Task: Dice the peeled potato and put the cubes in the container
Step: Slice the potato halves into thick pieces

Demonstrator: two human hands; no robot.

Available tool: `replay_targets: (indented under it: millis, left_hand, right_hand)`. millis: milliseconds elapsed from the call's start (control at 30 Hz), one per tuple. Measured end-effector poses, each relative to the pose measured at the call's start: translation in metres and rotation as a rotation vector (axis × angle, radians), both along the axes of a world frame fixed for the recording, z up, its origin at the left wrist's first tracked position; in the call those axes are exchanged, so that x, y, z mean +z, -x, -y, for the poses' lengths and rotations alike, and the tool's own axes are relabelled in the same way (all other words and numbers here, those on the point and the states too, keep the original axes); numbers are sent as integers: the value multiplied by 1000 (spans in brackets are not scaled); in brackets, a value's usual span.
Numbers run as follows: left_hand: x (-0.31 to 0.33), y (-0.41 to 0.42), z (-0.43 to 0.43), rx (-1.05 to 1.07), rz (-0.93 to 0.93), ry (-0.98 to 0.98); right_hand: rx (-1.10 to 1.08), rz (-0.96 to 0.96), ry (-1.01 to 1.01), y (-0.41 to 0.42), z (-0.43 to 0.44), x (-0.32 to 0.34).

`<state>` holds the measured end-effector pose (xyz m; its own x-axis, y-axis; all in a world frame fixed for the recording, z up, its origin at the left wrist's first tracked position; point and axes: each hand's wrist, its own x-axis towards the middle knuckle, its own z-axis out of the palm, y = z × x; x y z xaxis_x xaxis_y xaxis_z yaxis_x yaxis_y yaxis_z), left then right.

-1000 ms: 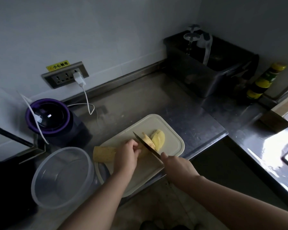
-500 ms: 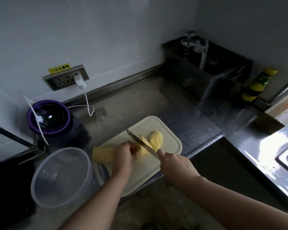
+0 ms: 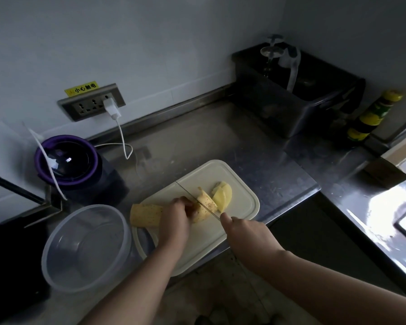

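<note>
Steel knife [image 3: 190, 194] in right hand [image 3: 246, 235] cuts potato [image 3: 201, 213] under left hand [image 3: 175, 219].

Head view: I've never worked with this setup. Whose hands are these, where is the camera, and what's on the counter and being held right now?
No machine here: a person works with bare hands, and this one picture comes from a wide-angle camera worn on their head, looking forward and down. On the steel counter lies a pale cutting board, with a clear round container, no cubes in it yet, to its left. The left hand holds a peeled potato piece down on the board; the right hand grips a knife, blade down in that piece. Cut slices lie just beyond the blade, and another potato piece lies at the board's left edge.
</note>
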<state>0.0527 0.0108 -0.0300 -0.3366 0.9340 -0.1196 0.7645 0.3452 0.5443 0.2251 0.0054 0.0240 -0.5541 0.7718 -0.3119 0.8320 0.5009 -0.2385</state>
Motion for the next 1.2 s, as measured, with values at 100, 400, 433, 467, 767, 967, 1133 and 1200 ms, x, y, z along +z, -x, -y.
replay_targets:
  millis: [100,400,433,467,767,967,1133,1200]
  left_hand:
    - [3,0,-1,-6,-49,23]
    - [6,-2,1,8,12,16]
    - [7,-1,1,1,10,17]
    - [8,-1,2,-4,13,16]
    - [7,-2,8,34,131,-20]
    - [6,-3,10,25,57,-19]
    - [5,-2,8,20,7,-8]
    - [4,-3,7,22,-42,-2]
  right_hand:
    - [11,-9,30,1,-8,-3]
    - [-81,2,118,2,-13,-13]
    - [-96,-1,116,2,-13,-11]
    - [-103,-3,106,2,-12,-8]
    - [-58,-13,-21,0,-6,9]
    - [-57,-13,-13,2,0,8]
    - [-47,-7,19,6,2,6]
    - [-43,-11,49,7,0,4]
